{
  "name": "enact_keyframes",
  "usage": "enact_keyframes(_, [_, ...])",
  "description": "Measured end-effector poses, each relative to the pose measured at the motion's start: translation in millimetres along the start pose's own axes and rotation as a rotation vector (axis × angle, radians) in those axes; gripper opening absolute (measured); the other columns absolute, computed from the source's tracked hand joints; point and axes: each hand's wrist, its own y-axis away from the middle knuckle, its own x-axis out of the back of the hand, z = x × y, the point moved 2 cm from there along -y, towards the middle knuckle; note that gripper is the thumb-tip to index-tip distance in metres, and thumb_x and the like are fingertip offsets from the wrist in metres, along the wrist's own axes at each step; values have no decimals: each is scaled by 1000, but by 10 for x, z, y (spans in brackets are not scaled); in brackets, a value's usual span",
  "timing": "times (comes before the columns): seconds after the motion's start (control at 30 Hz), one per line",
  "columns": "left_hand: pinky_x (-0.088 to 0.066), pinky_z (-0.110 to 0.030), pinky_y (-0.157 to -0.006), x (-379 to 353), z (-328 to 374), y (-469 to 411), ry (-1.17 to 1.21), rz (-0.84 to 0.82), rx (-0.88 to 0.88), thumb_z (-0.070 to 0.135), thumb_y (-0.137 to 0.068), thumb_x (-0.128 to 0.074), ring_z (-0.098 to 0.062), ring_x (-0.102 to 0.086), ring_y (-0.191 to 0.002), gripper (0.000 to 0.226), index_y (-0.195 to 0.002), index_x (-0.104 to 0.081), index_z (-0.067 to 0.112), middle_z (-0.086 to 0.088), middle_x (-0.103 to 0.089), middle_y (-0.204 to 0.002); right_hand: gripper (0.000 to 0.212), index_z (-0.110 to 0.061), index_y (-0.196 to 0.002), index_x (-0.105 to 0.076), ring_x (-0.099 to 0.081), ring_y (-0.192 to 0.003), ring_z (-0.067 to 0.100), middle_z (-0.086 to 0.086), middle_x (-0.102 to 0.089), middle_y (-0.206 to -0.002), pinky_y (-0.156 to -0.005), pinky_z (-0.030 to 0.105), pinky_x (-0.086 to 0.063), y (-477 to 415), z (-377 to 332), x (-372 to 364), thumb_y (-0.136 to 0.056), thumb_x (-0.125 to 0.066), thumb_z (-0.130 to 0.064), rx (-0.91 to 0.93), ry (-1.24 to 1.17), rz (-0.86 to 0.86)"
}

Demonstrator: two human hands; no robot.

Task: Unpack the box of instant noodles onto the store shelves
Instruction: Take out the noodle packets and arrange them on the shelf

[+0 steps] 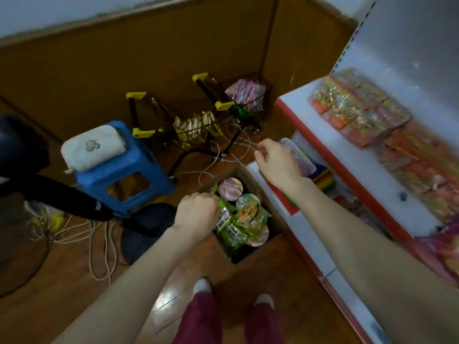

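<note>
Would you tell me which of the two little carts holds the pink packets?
The far cart, beside the shelf, holds the pink packets; the nearer cart by the blue stool holds yellow packets.

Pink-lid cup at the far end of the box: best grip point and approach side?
Take the pink-lid cup by its round rim, coming straight down from above. It stands lid-up in the cardboard box. The box wall and the green packs crowd its sides, so likely only the top is free to reach.

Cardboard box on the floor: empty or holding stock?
Not empty: green noodle packs and cup lids lie inside the open cardboard box.
</note>
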Motion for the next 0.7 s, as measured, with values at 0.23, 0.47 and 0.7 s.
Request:
enact_keyframes(0.23, [-45,-34,-84,-1092,-289,-356,-36,-307,-22,28,-98,-35,-31,-57,-109,32,-113,-56,11,-12,-61,-115,26,0,-110,-56,-58,-100,38,21,-63,-106,-75,38,-44,72,818,-1221,-95,-47,-19,-236,26,-121])
enact_keyframes(0.47, [-47,-39,-81,-2515,-401,-1127,-115,-457,-42,12,-95,-42,-32,-57,-107,24,-117,-52,7,-14,-59,-116,27,1,-106,-57,-58,-99,39,24,-61,-105,-76,42,-46,115,1822,-2623,-94,-48,-21,-373,4,-223])
enact_keyframes(0.7, [-38,-40,-99,-4040,-448,-1948,-127,-445,-133,15,-87,-58,-32,-39,-127,53,-135,-35,10,-14,-40,-137,41,2,-129,-45,-46,-119,36,24,-49,-128,-89,37,-41,50,2819,-3748,-94,-50,-20,-482,31,-318])
